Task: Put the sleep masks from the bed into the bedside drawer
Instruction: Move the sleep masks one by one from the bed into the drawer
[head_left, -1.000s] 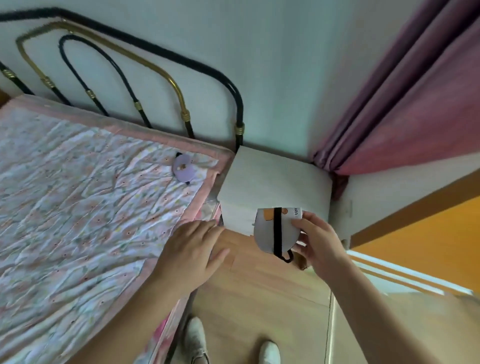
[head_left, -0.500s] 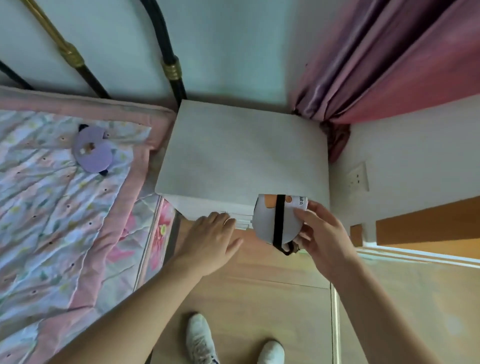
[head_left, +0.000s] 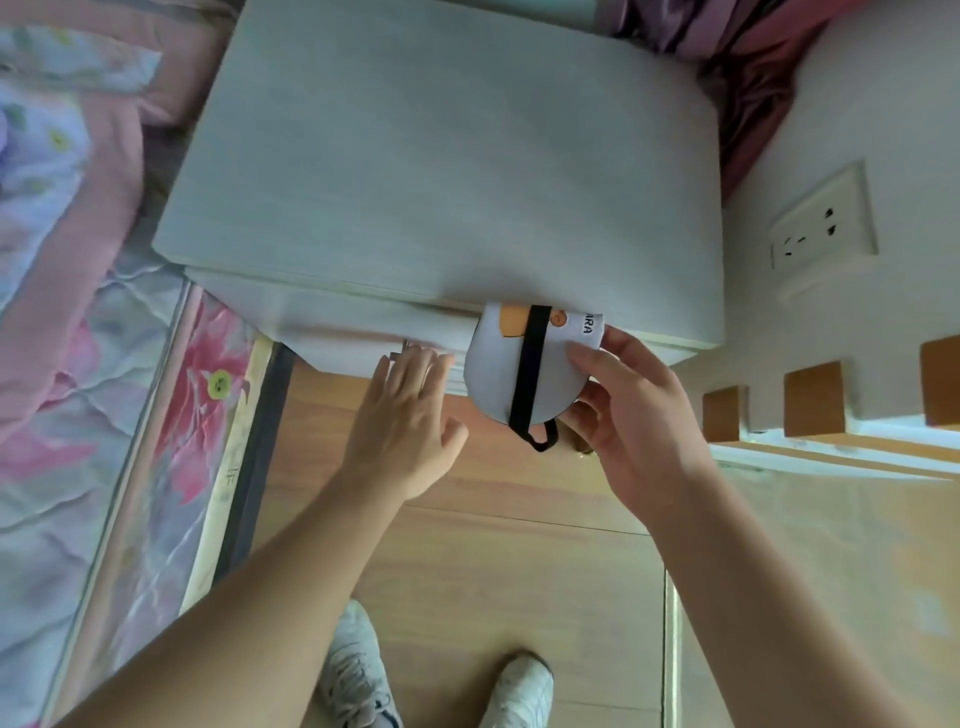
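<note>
The right hand (head_left: 639, 415) pinches one sleep mask (head_left: 514, 364) between thumb and fingers, closed on its right edge. The mask is soft, white and rounded like a half circle, with a flat black stretchy band down its middle and a little loop hanging below. It has an orange patch and black letters near the top. Its top edge sits right at the front edge of the bedside table (head_left: 441, 156), which is a smooth, pale box with a flat top.

Just to the left of the mask, the left hand (head_left: 405, 421) is spread open, holding nothing. Its fingertips (head_left: 415, 358) reach the front of the drawer (head_left: 363, 332), which looks shut.

Further left of the hands is the bed (head_left: 78, 260), with a crinkly flowered cover and pink edge. Below the hands is a wood floor (head_left: 493, 545) and two white shoes (head_left: 358, 675).
</note>
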